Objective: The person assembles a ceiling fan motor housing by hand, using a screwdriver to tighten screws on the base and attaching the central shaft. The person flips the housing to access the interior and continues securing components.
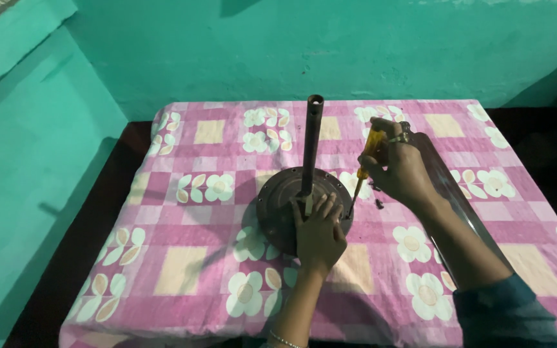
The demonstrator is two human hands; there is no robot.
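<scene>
While the left hand (319, 235) steadies the motor housing (277, 203), its pipe (312, 145) stands upright.

Single view, head-worn camera. It looks forward and steeply down from above the near edge of the table (182, 270), which fills the lower two thirds of frame. The far green wall (330, 45) closes the top, and a side wall runs down the left. Close range: both forearms enter from the bottom edge, left hand (319, 235) near centre, right hand (400, 169) just right of it. No second view, so no overlap.
</scene>
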